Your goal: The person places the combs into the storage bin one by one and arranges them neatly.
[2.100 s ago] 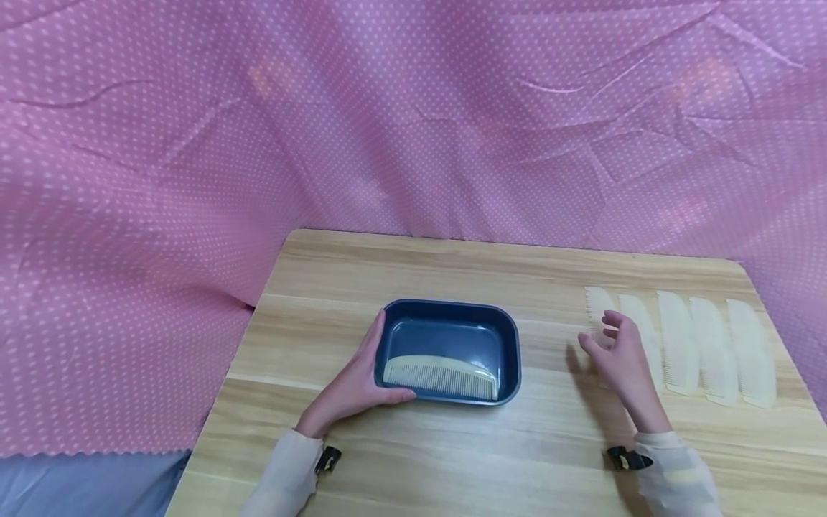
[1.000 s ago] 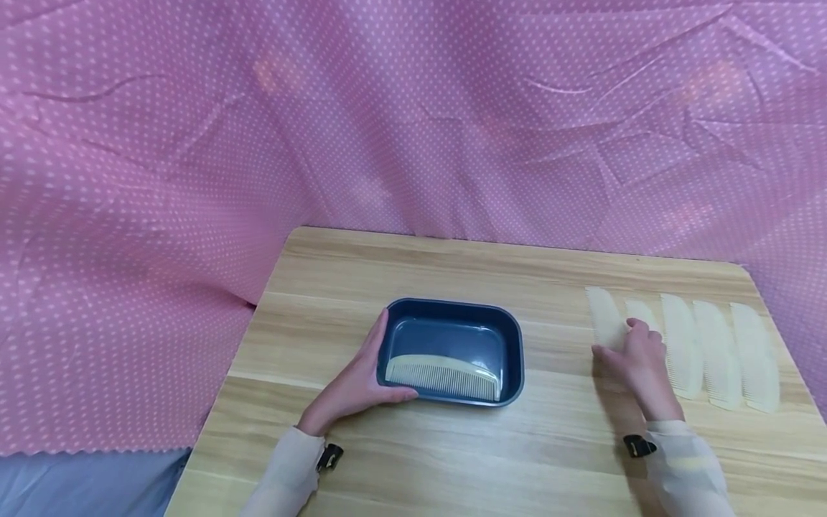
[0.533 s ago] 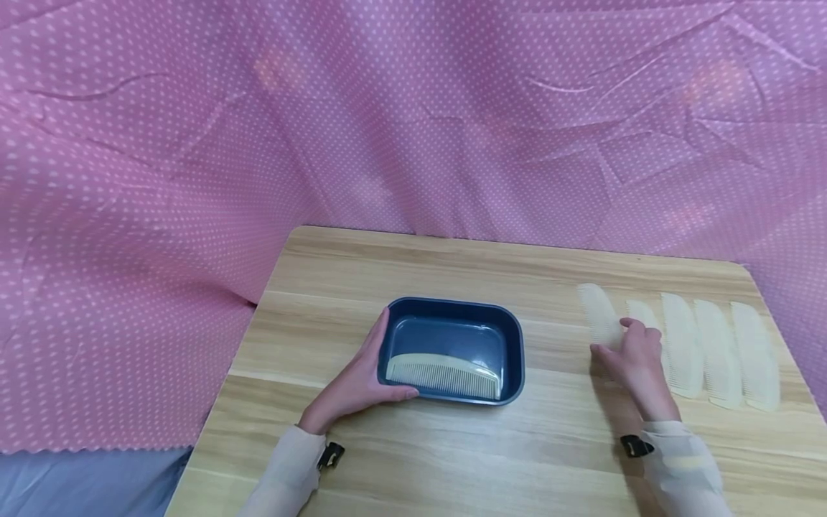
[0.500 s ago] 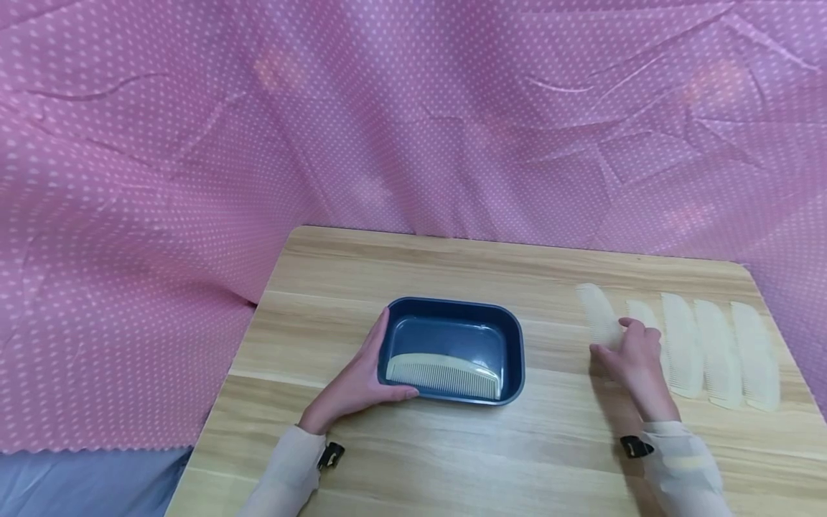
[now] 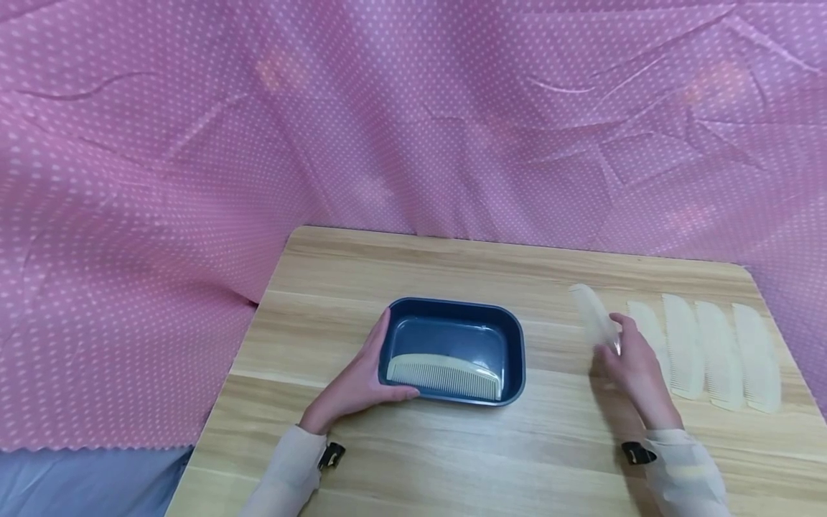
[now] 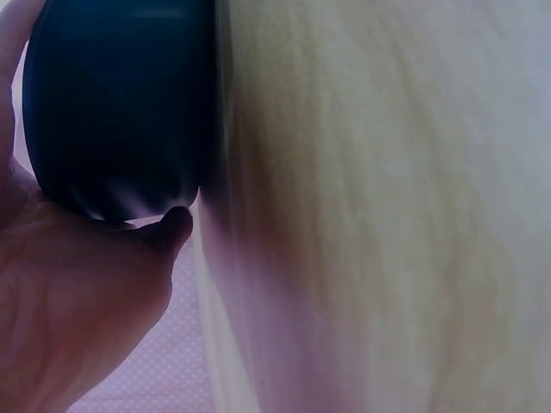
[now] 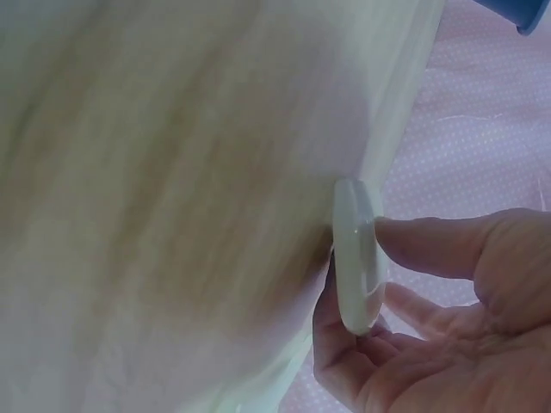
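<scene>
In the head view my right hand pinches a pale cream comb near its lower end, and the comb tilts up to the left. The right wrist view shows this comb end-on between thumb and fingers. At the middle of the table, my left hand holds the left front corner of a dark blue rectangular tray, thumb along the front wall and fingers at the left side. A matching comb lies inside, along the tray's front wall. The tray's outer wall fills the upper left of the left wrist view.
Several more pale combs lie side by side on the right part of the wooden table. Behind and left of the table hangs a pink dotted cloth. Each wrist wears a dark strap piece.
My right hand reached the leftmost comb of the row, took hold of it, and turned and tipped it up to the left, away from the others. My left hand and the tray stayed in place.
</scene>
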The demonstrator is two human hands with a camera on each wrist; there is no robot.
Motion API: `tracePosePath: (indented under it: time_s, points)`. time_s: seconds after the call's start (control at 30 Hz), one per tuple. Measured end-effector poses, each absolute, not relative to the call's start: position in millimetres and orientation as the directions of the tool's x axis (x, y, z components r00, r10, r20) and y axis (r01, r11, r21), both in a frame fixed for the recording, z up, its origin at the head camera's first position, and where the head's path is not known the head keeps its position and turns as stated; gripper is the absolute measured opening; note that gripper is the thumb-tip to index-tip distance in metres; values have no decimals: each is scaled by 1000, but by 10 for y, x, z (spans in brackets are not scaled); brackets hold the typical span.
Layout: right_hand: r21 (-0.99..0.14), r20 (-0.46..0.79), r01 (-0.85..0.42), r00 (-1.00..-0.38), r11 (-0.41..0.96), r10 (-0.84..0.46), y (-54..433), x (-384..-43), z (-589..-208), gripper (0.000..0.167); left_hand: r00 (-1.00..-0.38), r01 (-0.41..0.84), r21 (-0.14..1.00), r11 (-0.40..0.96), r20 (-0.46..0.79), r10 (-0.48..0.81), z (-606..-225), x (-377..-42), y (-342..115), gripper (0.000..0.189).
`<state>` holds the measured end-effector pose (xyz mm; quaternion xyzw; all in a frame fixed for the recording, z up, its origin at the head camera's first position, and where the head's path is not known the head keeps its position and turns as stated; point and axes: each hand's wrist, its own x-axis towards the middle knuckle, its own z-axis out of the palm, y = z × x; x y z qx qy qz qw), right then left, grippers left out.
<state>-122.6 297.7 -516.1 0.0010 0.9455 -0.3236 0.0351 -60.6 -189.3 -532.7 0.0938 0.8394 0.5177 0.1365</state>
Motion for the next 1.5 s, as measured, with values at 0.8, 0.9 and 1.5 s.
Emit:
tracePosePath:
  time_s: [0.8, 0.9, 1.5]
  points:
    - [-897, -134, 127, -991, 423, 12, 2889, -1177, -5235, 55, -946, 6, 897, 441, -138, 294, -5344, -612, -1872, 146]
    - [-922, -152, 148, -988, 357, 17, 2859, -1183, -5235, 56, -945, 4, 900, 436, -139, 295, -5344, -613, -1874, 146]
    - [-957, 32, -57, -995, 284, -91, 2449, -1105, -5033, 52, -946, 0, 908, 420, -136, 294, -5332, -603, -1884, 144]
